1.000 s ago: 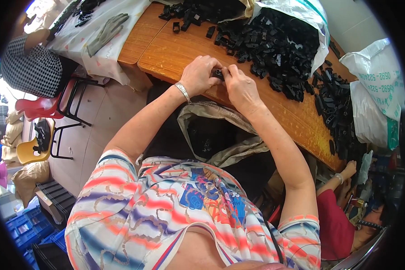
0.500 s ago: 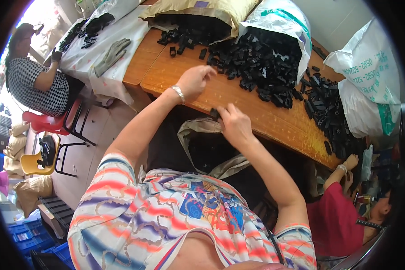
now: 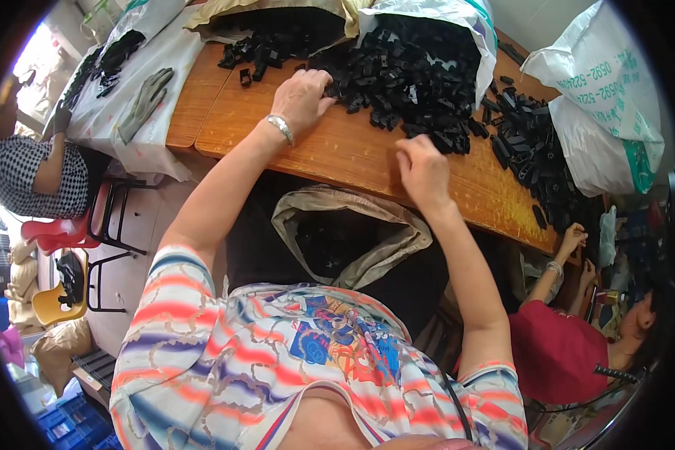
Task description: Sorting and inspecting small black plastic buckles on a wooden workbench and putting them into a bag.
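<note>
My left hand (image 3: 301,99) is over the wooden table (image 3: 330,154), at the near left edge of a heap of small black plastic parts (image 3: 427,90). Its fingers bend over and the thumb comes toward them; whatever is between the fingertips is hidden among the dark pieces. A bracelet circles that wrist. Further right, my right hand (image 3: 425,172) hovers above the table's front, just short of the heap. Its fingers are loosely curled with thumb and forefinger apart, and no part shows in them. Below the table edge, an open beige sack (image 3: 386,271) gapes in front of me, dark inside.
White sacks (image 3: 607,90) and a tan sack (image 3: 337,9) spill black parts onto the table. A grey glove (image 3: 144,105) lies on the covered table at left, where a person in a checked top (image 3: 37,176) sits. Another person in red (image 3: 555,352) works at right.
My right hand has risen from the sack's rim to above the table, and the dark piece it held is gone from view. My left hand has moved up-left in view to the heap.
</note>
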`<action>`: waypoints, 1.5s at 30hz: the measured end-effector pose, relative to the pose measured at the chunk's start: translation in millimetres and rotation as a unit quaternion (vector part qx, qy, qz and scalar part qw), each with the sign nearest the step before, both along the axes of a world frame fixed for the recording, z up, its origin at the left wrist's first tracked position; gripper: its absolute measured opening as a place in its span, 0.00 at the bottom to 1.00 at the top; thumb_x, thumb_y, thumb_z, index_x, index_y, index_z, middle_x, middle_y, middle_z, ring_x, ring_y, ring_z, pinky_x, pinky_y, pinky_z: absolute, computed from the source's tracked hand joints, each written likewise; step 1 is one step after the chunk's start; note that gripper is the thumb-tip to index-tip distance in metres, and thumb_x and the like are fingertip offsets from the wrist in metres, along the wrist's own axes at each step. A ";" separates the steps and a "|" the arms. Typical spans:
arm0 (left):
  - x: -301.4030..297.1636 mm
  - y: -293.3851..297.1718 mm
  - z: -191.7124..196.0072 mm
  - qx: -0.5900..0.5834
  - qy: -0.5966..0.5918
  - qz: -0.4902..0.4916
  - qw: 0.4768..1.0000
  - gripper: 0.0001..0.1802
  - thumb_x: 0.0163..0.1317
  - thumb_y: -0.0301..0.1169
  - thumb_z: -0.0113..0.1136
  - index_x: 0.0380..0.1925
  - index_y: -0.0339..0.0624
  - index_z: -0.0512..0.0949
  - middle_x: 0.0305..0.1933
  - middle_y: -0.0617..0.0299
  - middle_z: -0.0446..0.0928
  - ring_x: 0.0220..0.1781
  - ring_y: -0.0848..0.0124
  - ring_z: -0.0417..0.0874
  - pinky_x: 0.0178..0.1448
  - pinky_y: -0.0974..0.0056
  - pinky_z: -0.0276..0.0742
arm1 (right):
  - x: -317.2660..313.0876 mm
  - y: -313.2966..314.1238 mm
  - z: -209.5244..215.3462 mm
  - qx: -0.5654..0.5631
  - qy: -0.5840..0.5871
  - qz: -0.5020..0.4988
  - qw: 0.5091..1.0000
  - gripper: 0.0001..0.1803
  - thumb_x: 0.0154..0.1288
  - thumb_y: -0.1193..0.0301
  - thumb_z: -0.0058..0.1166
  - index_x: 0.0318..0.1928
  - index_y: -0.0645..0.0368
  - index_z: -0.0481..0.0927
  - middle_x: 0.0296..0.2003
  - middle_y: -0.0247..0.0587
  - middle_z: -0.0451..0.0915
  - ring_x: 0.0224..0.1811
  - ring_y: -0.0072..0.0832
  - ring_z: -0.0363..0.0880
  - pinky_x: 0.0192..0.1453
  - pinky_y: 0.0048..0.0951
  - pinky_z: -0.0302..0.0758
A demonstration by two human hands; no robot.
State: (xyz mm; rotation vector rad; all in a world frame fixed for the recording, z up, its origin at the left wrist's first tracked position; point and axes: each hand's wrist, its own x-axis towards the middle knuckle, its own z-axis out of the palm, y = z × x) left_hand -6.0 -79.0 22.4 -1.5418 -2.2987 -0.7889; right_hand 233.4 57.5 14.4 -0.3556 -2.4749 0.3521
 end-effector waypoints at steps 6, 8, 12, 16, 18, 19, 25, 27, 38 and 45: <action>55.1 -17.2 2.9 -0.079 -0.087 0.015 0.993 0.25 0.61 0.41 0.64 0.53 0.39 0.72 0.34 0.49 0.83 0.40 0.52 0.85 0.44 0.54 0.79 | -10.8 34.5 7.8 0.059 -0.078 -0.096 0.991 0.10 0.58 0.75 0.65 0.41 0.58 0.84 0.42 0.43 0.79 0.38 0.46 0.83 0.42 0.41 0.80; 63.5 -18.2 -1.2 -0.085 -0.099 0.011 0.991 0.24 0.61 0.42 0.64 0.51 0.39 0.73 0.35 0.49 0.83 0.40 0.53 0.85 0.44 0.54 0.80 | -11.0 33.0 9.7 0.047 -0.142 -0.128 0.980 0.08 0.59 0.72 0.66 0.38 0.59 0.82 0.41 0.44 0.78 0.38 0.46 0.83 0.42 0.42 0.80; 72.5 -19.7 5.3 -0.094 -0.151 -0.012 0.984 0.25 0.62 0.44 0.64 0.49 0.37 0.73 0.37 0.48 0.83 0.42 0.52 0.84 0.46 0.54 0.80 | -5.8 26.5 12.5 0.003 -0.138 -0.126 0.982 0.10 0.57 0.70 0.68 0.34 0.60 0.79 0.38 0.45 0.78 0.38 0.47 0.82 0.41 0.42 0.79; 74.8 -21.9 1.8 -0.067 -0.124 -0.008 0.990 0.26 0.59 0.45 0.66 0.49 0.37 0.74 0.41 0.49 0.81 0.46 0.54 0.83 0.49 0.54 0.80 | 0.2 18.4 9.4 -0.053 -0.147 -0.092 0.983 0.14 0.54 0.71 0.71 0.31 0.61 0.76 0.35 0.45 0.78 0.37 0.47 0.80 0.39 0.42 0.77; 78.3 -21.4 -6.3 -0.055 -0.110 0.001 0.992 0.27 0.58 0.44 0.67 0.51 0.38 0.75 0.44 0.51 0.81 0.47 0.55 0.82 0.51 0.55 0.79 | 2.3 14.9 5.3 -0.067 -0.128 -0.074 0.987 0.14 0.53 0.73 0.71 0.31 0.62 0.75 0.35 0.46 0.78 0.36 0.46 0.80 0.39 0.42 0.76; 80.0 -20.9 -9.6 -0.044 -0.098 0.010 0.994 0.29 0.56 0.44 0.68 0.53 0.39 0.76 0.47 0.53 0.81 0.49 0.56 0.81 0.53 0.56 0.78 | 2.3 13.7 4.9 -0.068 -0.128 -0.072 0.987 0.14 0.53 0.73 0.71 0.31 0.62 0.75 0.35 0.46 0.78 0.36 0.46 0.80 0.39 0.42 0.76; 78.9 -15.8 -15.9 -0.047 -0.091 -0.008 0.995 0.25 0.56 0.35 0.66 0.53 0.39 0.76 0.47 0.54 0.79 0.52 0.57 0.78 0.55 0.57 0.77 | 8.4 18.7 1.4 -0.064 -0.107 -0.039 0.991 0.12 0.53 0.78 0.69 0.36 0.64 0.79 0.36 0.46 0.79 0.34 0.41 0.80 0.39 0.38 0.77; 77.4 -15.5 -16.9 -0.032 -0.080 -0.029 0.996 0.24 0.56 0.32 0.65 0.53 0.39 0.76 0.47 0.54 0.79 0.52 0.57 0.78 0.55 0.58 0.77 | 9.9 17.6 3.2 -0.092 -0.113 0.002 0.989 0.13 0.53 0.81 0.67 0.41 0.65 0.80 0.36 0.45 0.79 0.32 0.38 0.81 0.38 0.35 0.77; 69.0 -25.9 -28.0 0.019 -0.133 -0.050 0.990 0.15 0.52 0.30 0.70 0.40 0.40 0.81 0.40 0.57 0.77 0.47 0.58 0.76 0.53 0.59 0.75 | -36.1 -16.4 19.0 -0.124 -0.058 0.088 0.987 0.14 0.52 0.81 0.65 0.41 0.61 0.81 0.38 0.45 0.79 0.37 0.45 0.82 0.42 0.40 0.79; 68.9 -23.7 -30.9 0.024 -0.134 -0.049 0.989 0.12 0.52 0.31 0.70 0.35 0.40 0.82 0.39 0.58 0.77 0.47 0.58 0.76 0.52 0.59 0.75 | -50.1 -11.2 12.4 -0.077 -0.071 0.110 0.988 0.12 0.52 0.82 0.64 0.39 0.62 0.82 0.37 0.44 0.79 0.37 0.43 0.82 0.41 0.38 0.79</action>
